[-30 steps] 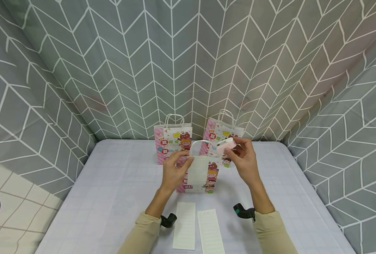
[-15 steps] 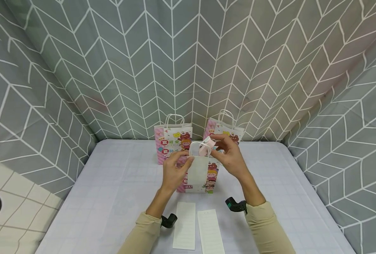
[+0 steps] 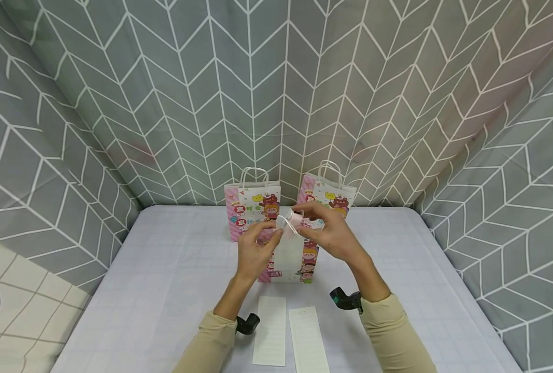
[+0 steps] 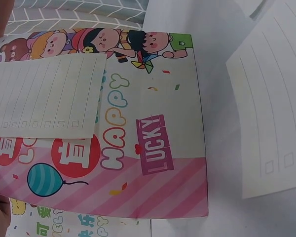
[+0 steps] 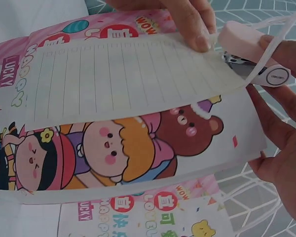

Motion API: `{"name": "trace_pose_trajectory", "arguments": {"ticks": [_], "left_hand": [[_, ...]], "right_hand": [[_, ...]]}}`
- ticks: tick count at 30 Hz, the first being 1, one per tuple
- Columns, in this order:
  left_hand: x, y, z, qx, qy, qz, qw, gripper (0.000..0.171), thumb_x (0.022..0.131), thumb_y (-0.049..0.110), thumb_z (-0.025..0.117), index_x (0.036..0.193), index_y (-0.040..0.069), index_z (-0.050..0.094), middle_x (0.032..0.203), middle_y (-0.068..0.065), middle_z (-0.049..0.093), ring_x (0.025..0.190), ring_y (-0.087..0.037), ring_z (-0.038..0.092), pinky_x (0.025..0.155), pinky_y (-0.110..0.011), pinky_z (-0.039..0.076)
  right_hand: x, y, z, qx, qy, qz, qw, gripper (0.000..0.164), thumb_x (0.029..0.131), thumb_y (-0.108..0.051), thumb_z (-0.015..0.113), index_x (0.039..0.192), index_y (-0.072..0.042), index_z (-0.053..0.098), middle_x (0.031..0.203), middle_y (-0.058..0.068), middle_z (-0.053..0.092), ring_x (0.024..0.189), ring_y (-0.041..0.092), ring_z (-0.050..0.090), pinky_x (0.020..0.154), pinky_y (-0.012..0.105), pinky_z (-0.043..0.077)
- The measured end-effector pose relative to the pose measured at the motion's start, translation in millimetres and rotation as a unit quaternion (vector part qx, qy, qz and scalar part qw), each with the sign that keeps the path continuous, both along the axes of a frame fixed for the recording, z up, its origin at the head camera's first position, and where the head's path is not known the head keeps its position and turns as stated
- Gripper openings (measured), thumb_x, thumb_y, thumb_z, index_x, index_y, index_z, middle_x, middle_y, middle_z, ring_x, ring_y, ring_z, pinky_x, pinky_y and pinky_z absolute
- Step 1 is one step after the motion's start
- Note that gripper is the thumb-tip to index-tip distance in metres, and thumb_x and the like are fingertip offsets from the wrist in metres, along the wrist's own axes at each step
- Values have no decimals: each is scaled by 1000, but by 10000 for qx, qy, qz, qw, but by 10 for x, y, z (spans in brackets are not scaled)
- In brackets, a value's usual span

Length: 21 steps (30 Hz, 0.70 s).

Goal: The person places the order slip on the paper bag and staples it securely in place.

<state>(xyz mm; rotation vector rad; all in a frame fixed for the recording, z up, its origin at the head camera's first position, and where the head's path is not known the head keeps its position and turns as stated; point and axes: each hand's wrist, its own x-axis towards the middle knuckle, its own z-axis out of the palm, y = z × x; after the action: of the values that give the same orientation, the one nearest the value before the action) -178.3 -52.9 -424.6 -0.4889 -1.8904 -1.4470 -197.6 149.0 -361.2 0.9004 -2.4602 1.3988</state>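
A cartoon-printed paper gift bag [image 3: 309,259] stands upright at the middle of the table, with a lined checklist sheet [image 5: 113,81] lying over its front. My left hand [image 3: 252,254] pinches the sheet against the bag's top edge, thumb on the paper. In my right hand [image 3: 331,231] is a small pink stapler [image 5: 239,38], its jaws at the top edge of the sheet and bag. The bag's white handle [image 5: 274,49] crosses in front of the stapler. Whether a staple is in the paper cannot be seen.
Two similar gift bags stand behind, one at left [image 3: 243,207] and another at right [image 3: 328,189]. Two more lined sheets, a left one [image 3: 270,331] and a right one [image 3: 309,336], lie near the front of the white-covered table [image 3: 164,290].
My right hand has brought the stapler leftward from beside the bag to its top edge. The bag handle now leans against the stapler. My left hand keeps its place.
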Motion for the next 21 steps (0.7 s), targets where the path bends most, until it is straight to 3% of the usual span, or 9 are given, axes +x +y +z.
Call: {"name": "trace_pose_trajectory", "arguments": {"ticks": [13,21], "left_hand": [[-18,1,-8,-67,46,-23,10000,17,80,-4,80,94,-2,72,92,-17,73,88,-33,68,79,-42,54],[-201,-49,-262,-124,-19,-46,9999,22,79,-1,83,98,5,74,95,-11,75,91,-29,68,81,-42,53]], "right_hand": [[1,-33,28,483,-75,137,9987,42,92,-23,75,132,-19,62,125,-2,67,111,20,61,91,48,51],[6,-59,13,624,-85,112,9980,43,94,-22,74,135,-18,62,132,-2,65,116,18,63,87,42,56]]}}
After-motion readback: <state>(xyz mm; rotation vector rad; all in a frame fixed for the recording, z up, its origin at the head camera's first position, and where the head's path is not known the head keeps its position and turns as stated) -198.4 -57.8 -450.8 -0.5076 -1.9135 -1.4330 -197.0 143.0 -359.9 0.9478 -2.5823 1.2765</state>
